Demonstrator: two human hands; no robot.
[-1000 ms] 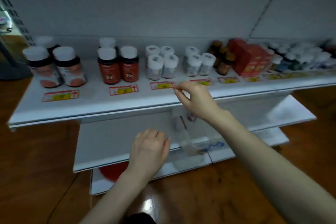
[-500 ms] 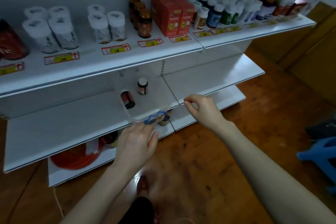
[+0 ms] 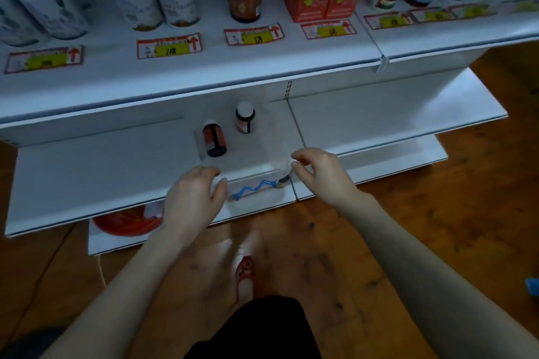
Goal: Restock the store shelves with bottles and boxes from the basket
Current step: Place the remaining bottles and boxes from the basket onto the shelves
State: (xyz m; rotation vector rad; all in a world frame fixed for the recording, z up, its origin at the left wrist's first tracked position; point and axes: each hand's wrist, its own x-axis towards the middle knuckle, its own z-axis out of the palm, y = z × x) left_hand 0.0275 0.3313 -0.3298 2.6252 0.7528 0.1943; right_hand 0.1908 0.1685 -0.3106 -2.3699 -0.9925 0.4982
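- The shelf (image 3: 102,160) is carrying the clear basket (image 3: 262,176), which is sitting where it was half a second ago.
- The right hand (image 3: 318,175), then well to the right of the basket, is now arriving at its near-right corner. Thumb and forefinger are nearly closing there; whether they are pinching the rim I cannot tell.
- The left hand (image 3: 194,195) is staying at the basket's near-left corner, fingers curling over the rim and thumb pressing the front wall.
- Inside the basket, a lying bottle (image 3: 214,138) is resting at the left, and an upright bottle (image 3: 245,118) is standing just beyond it.
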